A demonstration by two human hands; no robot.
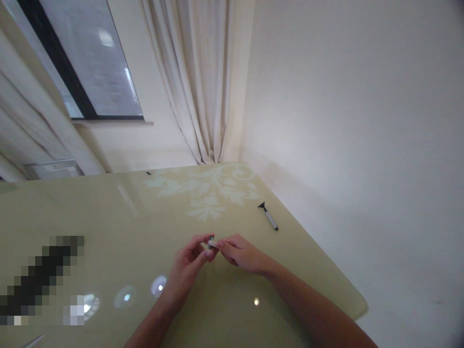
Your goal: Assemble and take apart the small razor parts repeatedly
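My left hand [188,263] and my right hand [241,253] meet above the pale green glass table [108,212]. Between the fingertips of both hands sits a small dark and silver part [211,243], too small to name surely. Both hands pinch it, fingers curled. A razor handle [268,217] with a grey grip and dark head lies on the table beyond my right hand, near the right edge.
The table has a white floral pattern [208,191] at its far corner. A white wall runs along the right, a curtain [195,77] hangs in the corner, and a window [83,58] is at the left. A blurred-out patch [39,280] covers the table's left.
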